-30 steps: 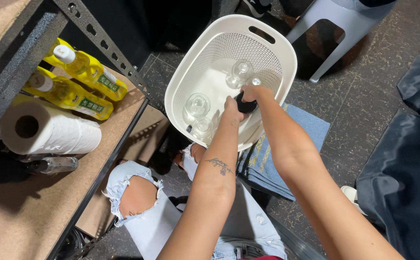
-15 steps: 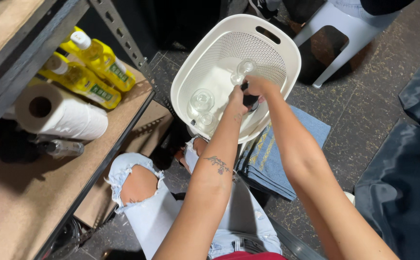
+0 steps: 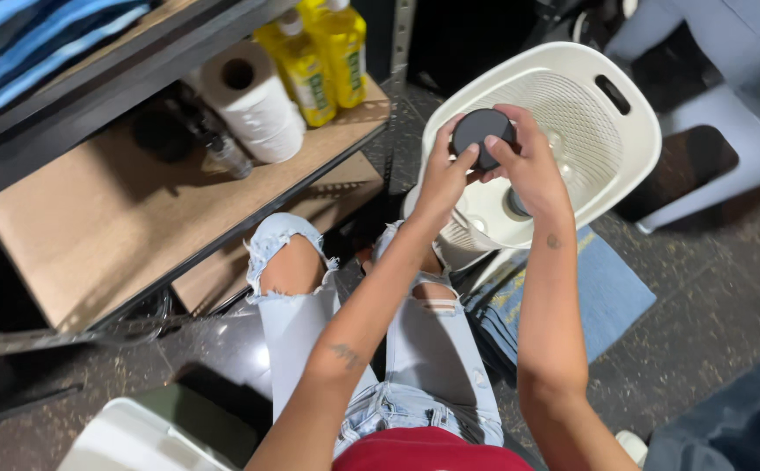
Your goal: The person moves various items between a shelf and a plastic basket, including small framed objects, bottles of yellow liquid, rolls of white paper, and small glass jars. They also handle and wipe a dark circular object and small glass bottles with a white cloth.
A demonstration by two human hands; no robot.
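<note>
Dark floor, white basket [image 3: 637,144] behind; both hands' fingers clamp black round lid [image 3: 482,137] (flat face up toward camera).

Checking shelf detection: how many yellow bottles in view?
2. Both yellow bottles stand side by side on the wooden shelf, right of the paper roll: one, one. Others may be hidden behind.

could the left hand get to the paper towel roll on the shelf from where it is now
Probably yes, once freed: the left hand grips the black round lid together with the right hand. The paper towel roll lies at the open shelf front, nothing between.
</note>
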